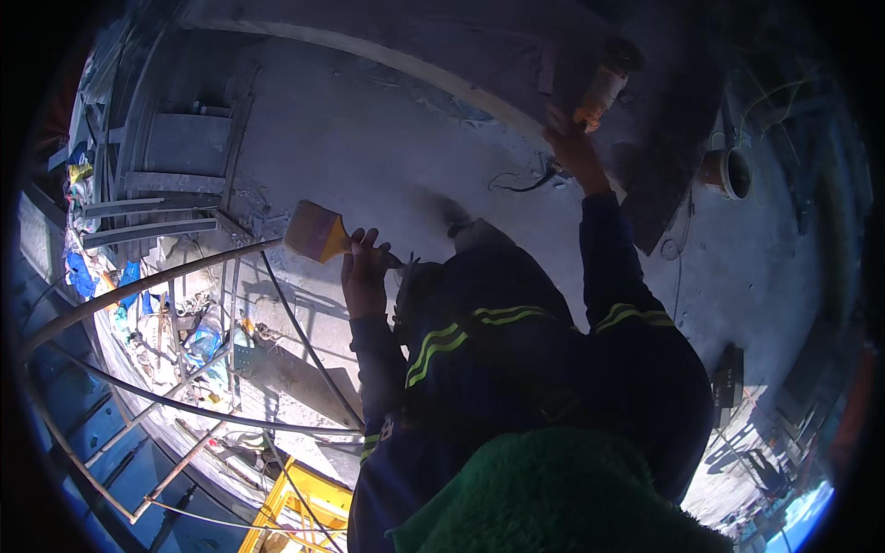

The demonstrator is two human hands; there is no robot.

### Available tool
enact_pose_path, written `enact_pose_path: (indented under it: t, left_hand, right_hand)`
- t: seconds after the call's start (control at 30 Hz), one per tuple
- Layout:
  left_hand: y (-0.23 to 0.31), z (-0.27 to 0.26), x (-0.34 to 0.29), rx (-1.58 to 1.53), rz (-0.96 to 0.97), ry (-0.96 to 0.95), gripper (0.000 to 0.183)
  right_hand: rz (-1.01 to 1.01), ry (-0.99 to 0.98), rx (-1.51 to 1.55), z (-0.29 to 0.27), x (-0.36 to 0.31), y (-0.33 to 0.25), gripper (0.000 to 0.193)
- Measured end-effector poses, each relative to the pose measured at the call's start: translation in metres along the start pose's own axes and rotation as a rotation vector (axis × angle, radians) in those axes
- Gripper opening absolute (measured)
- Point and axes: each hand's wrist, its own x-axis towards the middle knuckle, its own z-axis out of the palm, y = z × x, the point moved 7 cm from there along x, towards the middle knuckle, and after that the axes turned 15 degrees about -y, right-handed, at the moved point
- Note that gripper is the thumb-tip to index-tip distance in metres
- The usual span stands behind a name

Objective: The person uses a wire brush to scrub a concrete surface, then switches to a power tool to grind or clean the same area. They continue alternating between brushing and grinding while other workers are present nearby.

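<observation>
I see my right arm (610,253) stretched forward, right hand (576,155) shaded. My left hand (365,276) sits nearer — fingers (370,239) curled.

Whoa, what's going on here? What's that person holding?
The person has a wide paintbrush in the left hand, with its bristles pointing away to the left. The right hand is stretched out ahead, holding a tool with an orange part; it's too dim to tell what kind. A bucket is off to the right.
</observation>
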Motion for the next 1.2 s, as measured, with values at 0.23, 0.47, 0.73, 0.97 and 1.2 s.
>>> enact_pose_path:
  t: [0.23,0.47,0.73,0.97,1.2]
  left_hand:
    - [0.079,-0.048,0.118,0.001,-0.078,-0.204,0.058]
    - [0.156,-0.068,0.246,-0.235,-0.088,-0.52,0.047]
    - [0.232,0.024,0.318,-0.39,-0.293,-0.931,0.046]
    - [0.214,0.006,0.403,0.606,-0.098,-1.214,0.055]
    - [0.172,-0.267,0.571,1.254,-0.147,-0.368,0.057]
  right_hand:
    - [0.219,-0.109,-0.582,0.103,0.075,-0.061,0.064]
    - [-0.051,-0.421,0.272,0.239,0.13,-0.249,0.077]
    - [-0.149,0.246,0.642,0.182,0.21,-0.345,0.044]
    - [-0.308,0.958,-0.001,-0.1,0.156,-0.398,0.033]
    - [0.016,1.074,-0.87,-0.375,0.206,-0.417,0.036]
